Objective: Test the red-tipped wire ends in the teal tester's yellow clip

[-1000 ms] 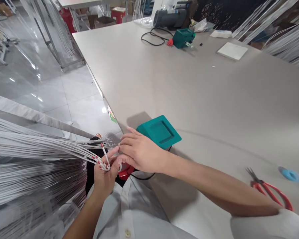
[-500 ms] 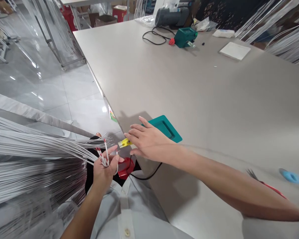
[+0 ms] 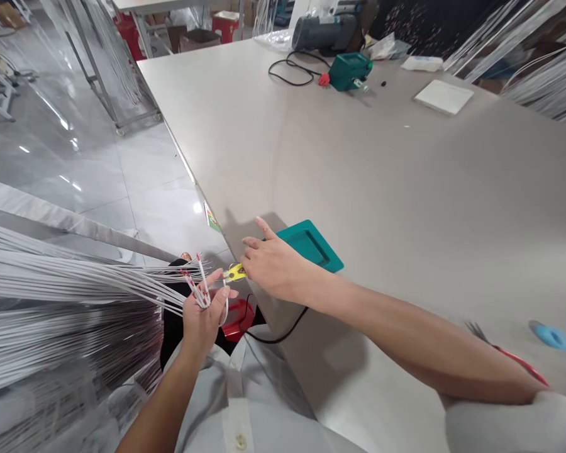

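My left hand (image 3: 202, 319) is closed around several thin white wires (image 3: 200, 290) with red tips. One white wire (image 3: 226, 305) bends up between its thumb and index finger, its end close to the metal tip of a small yellow tool (image 3: 236, 272). My right hand (image 3: 279, 267) has its fingers curled on that tool at the table's left edge, with one finger raised; its grip is partly hidden. Behind the right hand lies a teal tray (image 3: 334, 259). A long bundle of white wires (image 3: 94, 272) runs in from the left beside my left hand.
The pale table (image 3: 382, 189) fills the middle and right. A black cord (image 3: 287, 333) hangs over its edge near a red stool (image 3: 238, 322). A red-handled tool (image 3: 523, 365) and blue ring (image 3: 553, 335) lie right. A grey motor (image 3: 324, 33) and green device (image 3: 349, 70) stand behind.
My left hand has moved slightly right and up, bringing a wire end to the yellow tool. My right hand's fingers, more spread before, have curled in on the tool.
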The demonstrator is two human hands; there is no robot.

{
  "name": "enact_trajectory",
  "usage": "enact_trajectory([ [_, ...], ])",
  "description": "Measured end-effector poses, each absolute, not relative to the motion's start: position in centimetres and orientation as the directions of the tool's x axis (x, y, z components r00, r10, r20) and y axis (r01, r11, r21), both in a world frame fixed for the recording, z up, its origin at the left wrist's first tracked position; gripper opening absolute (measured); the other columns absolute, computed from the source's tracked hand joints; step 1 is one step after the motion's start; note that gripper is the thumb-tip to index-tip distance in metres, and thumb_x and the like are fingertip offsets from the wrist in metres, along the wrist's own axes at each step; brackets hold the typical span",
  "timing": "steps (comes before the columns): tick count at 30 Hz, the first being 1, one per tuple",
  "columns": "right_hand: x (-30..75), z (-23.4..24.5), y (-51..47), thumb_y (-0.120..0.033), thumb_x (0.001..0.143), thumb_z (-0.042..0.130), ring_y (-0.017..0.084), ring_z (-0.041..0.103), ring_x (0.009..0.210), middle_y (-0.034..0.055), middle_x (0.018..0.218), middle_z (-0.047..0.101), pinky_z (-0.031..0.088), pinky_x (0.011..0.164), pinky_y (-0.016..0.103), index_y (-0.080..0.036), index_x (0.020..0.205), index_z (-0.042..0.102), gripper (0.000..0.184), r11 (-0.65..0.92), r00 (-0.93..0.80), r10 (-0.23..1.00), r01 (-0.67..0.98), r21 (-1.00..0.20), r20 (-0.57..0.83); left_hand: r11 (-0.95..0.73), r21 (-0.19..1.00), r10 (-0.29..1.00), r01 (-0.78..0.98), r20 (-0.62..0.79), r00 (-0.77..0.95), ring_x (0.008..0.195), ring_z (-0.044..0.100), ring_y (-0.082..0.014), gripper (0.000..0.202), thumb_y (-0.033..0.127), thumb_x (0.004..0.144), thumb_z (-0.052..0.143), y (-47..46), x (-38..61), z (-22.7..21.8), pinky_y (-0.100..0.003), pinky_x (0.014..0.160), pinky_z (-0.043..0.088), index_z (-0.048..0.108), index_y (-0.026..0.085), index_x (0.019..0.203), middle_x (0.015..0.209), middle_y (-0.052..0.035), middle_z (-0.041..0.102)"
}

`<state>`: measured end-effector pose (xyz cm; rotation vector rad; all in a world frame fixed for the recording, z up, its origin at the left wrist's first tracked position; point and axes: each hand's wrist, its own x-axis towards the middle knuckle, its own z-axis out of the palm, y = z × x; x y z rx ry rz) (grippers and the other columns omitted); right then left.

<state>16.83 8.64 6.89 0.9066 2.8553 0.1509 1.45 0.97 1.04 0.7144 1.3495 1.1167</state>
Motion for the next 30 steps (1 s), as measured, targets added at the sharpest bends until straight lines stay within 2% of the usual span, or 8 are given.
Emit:
enact_trajectory([
  [4,16.8,6.6,8.8,-0.007,0.078,0.046,0.020,0.055,0.077,0.0052,0.066,0.064,0.006,0.104,0.057,-0.016,0.072,0.066,0.023,0.821,-0.812,0.571,0.561,0.110,-0.120,0.350,0.912,0.910,-0.215,-0.385,-0.153,0.038,0.035,-0.0025,0.047,0.031,0.069,0.066,0.9,1.5,0.8,-0.017,0.036,0.028,0.058,0.014,0.112,0.062,-0.0010,0.065],
  [10,17.1,6.7,8.6,-0.017,0.079,0.052,0.023,0.054,0.087,0.0090,0.079,0.065,0.007,0.102,0.059,-0.012,0.084,0.064,0.014,0.787,-0.778,0.618,0.610,0.094,-0.116,0.364,0.913,0.906,-0.183,-0.393,-0.159,0.037,0.035,-0.0032,0.050,0.032,0.065,0.069,1.2,1.4,0.5,-0.018,0.036,0.028,0.061,0.012,0.109,0.061,-0.0022,0.065],
  [13,17.2,6.5,8.4,-0.032,0.076,0.060,0.026,0.053,0.093,0.0094,0.084,0.065,0.009,0.101,0.058,-0.011,0.100,0.060,0.032,0.756,-0.750,0.654,0.651,0.065,-0.101,0.355,0.922,0.909,-0.157,-0.379,-0.172,0.037,0.035,-0.0030,0.046,0.032,0.067,0.067,1.2,1.4,0.5,-0.018,0.036,0.029,0.062,0.013,0.108,0.062,-0.0023,0.065],
  [16,17.2,6.3,8.3,-0.036,0.074,0.063,0.025,0.053,0.094,0.0084,0.086,0.065,0.011,0.102,0.056,-0.012,0.115,0.052,0.049,0.746,-0.740,0.666,0.664,0.059,-0.092,0.343,0.926,0.912,-0.160,-0.369,-0.177,0.038,0.035,-0.0031,0.047,0.032,0.068,0.067,1.0,1.2,0.5,-0.018,0.037,0.030,0.060,0.012,0.110,0.063,-0.0020,0.065],
  [21,17.4,6.5,8.6,-0.041,0.074,0.064,0.025,0.055,0.096,0.0106,0.087,0.066,0.015,0.102,0.053,-0.010,0.118,0.051,0.055,0.746,-0.743,0.664,0.666,0.004,-0.086,0.326,0.925,0.913,-0.195,-0.361,-0.188,0.038,0.035,-0.0037,0.048,0.032,0.069,0.066,0.5,0.8,1.0,-0.019,0.037,0.029,0.057,0.012,0.113,0.065,-0.0022,0.066],
  [25,17.2,6.7,7.4,-0.046,0.079,0.055,0.024,0.055,0.097,0.0127,0.095,0.064,0.030,0.099,0.048,-0.010,0.111,0.055,0.048,0.768,-0.754,0.641,0.626,-0.137,0.146,0.302,0.928,0.920,-0.220,-0.344,-0.187,0.039,0.038,-0.0043,0.041,0.030,0.071,0.065,0.2,0.4,1.8,-0.018,0.038,0.030,0.054,0.016,0.108,0.066,-0.0004,0.067],
  [28,16.5,6.1,5.4,-0.030,0.087,0.046,0.017,0.058,0.088,0.0098,0.094,0.064,0.046,0.083,0.031,-0.013,0.102,0.060,0.026,0.726,-0.617,0.687,0.601,-0.333,0.383,0.279,0.922,0.920,-0.268,-0.337,-0.199,0.039,0.039,-0.0040,0.024,0.028,0.072,0.065,-0.2,0.0,2.2,-0.018,0.038,0.030,0.054,0.018,0.091,0.065,0.0012,0.067],
  [30,15.7,5.3,4.0,-0.022,0.087,0.045,0.015,0.059,0.089,0.0100,0.096,0.064,0.049,0.078,0.026,-0.013,0.101,0.060,0.023,0.658,-0.524,0.752,0.546,-0.519,0.401,0.274,0.910,0.923,-0.312,-0.340,-0.179,0.039,0.040,-0.0034,0.017,0.027,0.072,0.064,-0.5,-0.1,2.3,-0.017,0.037,0.030,0.054,0.017,0.082,0.064,0.0016,0.065],
])
